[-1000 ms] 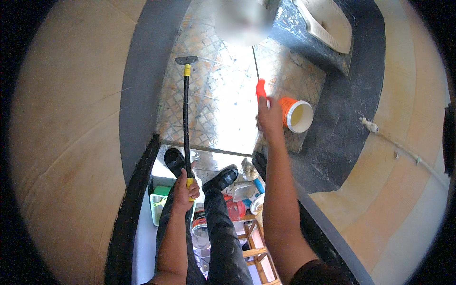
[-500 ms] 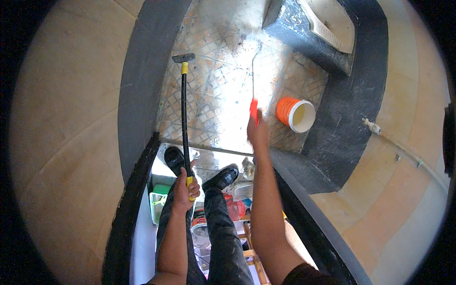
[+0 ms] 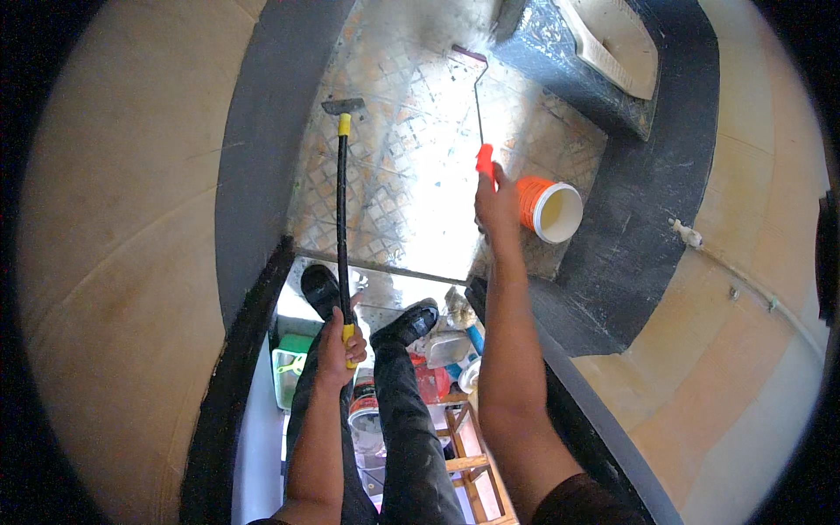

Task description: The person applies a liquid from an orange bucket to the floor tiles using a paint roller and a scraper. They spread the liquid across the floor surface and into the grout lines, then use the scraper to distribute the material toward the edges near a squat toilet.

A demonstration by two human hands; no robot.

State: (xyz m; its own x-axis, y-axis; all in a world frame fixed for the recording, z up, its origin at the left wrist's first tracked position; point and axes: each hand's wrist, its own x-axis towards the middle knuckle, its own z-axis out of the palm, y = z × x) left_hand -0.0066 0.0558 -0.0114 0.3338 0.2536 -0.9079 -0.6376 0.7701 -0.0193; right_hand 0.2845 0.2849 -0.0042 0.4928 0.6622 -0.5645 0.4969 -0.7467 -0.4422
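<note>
My left hand [image 3: 339, 348] is closed round the yellow grip at the near end of a long-handled scraper [image 3: 342, 188]. Its black shaft points away from me, and the flat grey head is by the floor at the far left. In my right hand [image 3: 497, 208], stretched forward, is the red handle of a paint roller [image 3: 479, 105]. The roller's thin bent wire leads to a narrow dark roller head beside the raised toilet platform. Just right of that hand, an orange bucket [image 3: 529, 203] with a white rim lies tilted toward me.
A squat toilet [image 3: 612, 52] sits in a dark raised platform [image 3: 560, 74]. Dark bands line the lower walls, and a tap [image 3: 686, 233] juts out at right. Around my feet are a green tray [image 3: 293, 372], a wooden ladder-like frame [image 3: 468, 462] and several containers. Glare covers part of the tiled floor.
My right hand has moved forward and slightly right with the paint roller. The roller head, blurred before, now shows clearly. My left hand and the scraper have barely shifted.
</note>
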